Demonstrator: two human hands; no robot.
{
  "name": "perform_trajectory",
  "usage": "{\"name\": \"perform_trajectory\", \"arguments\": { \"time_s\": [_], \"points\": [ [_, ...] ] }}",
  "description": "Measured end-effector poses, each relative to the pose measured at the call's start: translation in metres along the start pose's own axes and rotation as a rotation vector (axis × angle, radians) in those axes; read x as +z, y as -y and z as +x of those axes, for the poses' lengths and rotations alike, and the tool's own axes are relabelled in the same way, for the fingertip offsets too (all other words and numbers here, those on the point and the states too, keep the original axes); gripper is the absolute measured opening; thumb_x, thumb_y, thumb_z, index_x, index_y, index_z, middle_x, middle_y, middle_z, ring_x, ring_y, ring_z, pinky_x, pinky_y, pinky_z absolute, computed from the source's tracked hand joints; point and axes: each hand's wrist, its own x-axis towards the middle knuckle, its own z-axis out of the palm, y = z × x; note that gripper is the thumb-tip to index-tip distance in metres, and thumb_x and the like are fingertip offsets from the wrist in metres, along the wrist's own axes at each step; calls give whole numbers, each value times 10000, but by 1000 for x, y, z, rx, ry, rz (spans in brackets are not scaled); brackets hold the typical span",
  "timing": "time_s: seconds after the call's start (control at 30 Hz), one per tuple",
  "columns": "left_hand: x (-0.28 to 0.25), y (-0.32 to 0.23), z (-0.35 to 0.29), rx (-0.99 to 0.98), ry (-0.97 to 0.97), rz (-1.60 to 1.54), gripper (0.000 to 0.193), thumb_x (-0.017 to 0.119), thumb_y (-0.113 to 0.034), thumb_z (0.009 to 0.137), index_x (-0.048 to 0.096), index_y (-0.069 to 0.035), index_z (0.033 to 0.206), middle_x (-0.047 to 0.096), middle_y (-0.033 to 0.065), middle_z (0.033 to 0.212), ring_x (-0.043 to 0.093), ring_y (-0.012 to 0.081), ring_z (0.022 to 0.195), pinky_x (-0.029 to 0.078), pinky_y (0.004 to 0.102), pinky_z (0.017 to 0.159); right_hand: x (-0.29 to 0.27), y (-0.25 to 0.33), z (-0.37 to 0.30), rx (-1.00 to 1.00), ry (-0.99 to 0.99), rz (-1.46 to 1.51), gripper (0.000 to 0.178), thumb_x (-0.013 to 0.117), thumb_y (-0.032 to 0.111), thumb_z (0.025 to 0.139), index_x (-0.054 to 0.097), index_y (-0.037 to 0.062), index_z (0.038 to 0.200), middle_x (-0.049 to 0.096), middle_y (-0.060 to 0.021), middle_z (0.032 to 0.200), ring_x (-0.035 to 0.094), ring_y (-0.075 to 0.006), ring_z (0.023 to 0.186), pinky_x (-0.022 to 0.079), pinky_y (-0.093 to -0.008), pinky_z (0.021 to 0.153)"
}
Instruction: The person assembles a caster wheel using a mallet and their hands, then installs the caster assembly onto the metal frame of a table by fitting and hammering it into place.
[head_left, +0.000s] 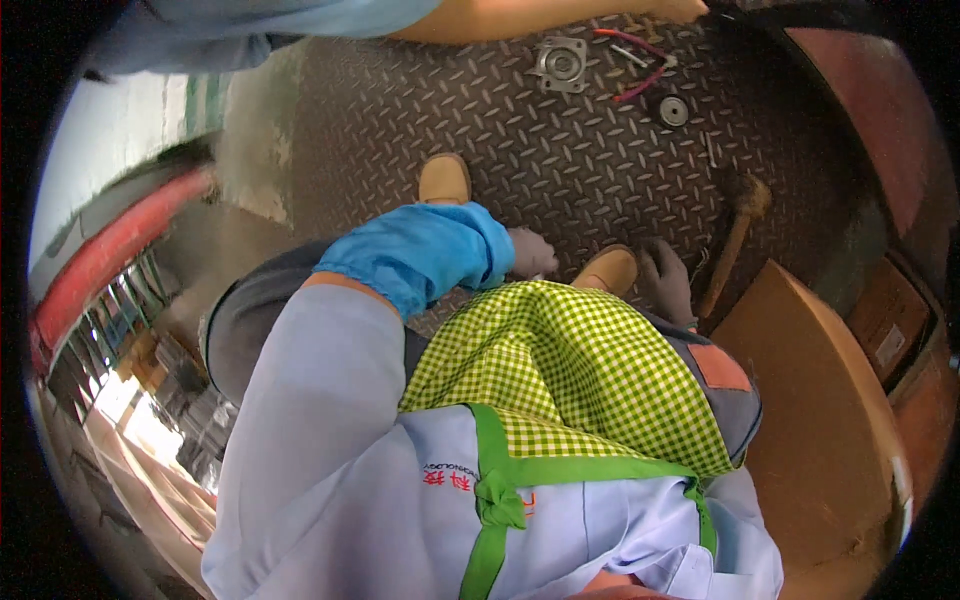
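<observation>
My left hand (533, 253), in a grey glove with a blue sleeve cover behind it, is low over the patterned metal floor between my shoes. Its fingers are curled closed, and whatever they hold is hidden. My right hand (668, 280), also gloved in grey, reaches down beside my right shoe (608, 270) with fingers stretched and apart. Part of it is covered by my knee and the green checked apron (590, 345). Just right of that hand, a hammer (728, 255) with a wooden handle lies on the floor.
Farther off lie a square metal flange (561, 66), a red-handled tool (645, 88) and a round metal ring (674, 111). Another person's arm (470, 20) crosses the top edge. A large cardboard box (810, 370) stands at right; a red bar (120, 255) runs along the left.
</observation>
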Motion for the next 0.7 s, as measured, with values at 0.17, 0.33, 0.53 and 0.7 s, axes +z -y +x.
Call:
{"name": "perform_trajectory", "arguments": {
  "time_s": [0.17, 0.33, 0.53, 0.7],
  "points": [
    [-90, 6, -7, -223, -272, -75, 322, 541, -126, 808, 466, -100, 1120, 533, 184, 993, 574, 380, 888, 477, 481, 726, -22, -40, 30, -153, -222, -119, 489, 494, 388, 888, 465, 52, 1242, 489, -166, 1237, 443, -343, 1152, 394, -438, 943],
    [-163, 21, 6, -236, -672, 25, 342, 469, -147, 876, 416, -127, 1213, 530, 182, 1067, 572, 367, 889, 479, 433, 746, -70, -15, 22, 37, -591, -80, 534, 464, 419, 897, 394, 69, 1294, 388, -202, 1316, 362, -363, 1215, 357, -464, 970],
    [-198, 16, 18, -619, -724, 260, 475, 456, -41, 814, 369, -170, 1263, 446, 165, 1226, 579, 377, 869, 482, 455, 729, -66, -85, 4, 61, -840, -119, 538, 455, 394, 905, 293, 175, 1369, 322, -212, 1355, 287, -385, 1258, 350, -507, 958],
    [-221, 10, -5, -514, -845, 285, 504, 513, -52, 748, 411, -156, 1231, 483, 157, 1136, 557, 356, 924, 487, 416, 743, -6, -143, 20, 404, -741, -495, 711, 406, 508, 890, 89, 173, 1431, 405, -278, 1268, 466, -386, 1118, 495, -482, 724]
  ]
}}
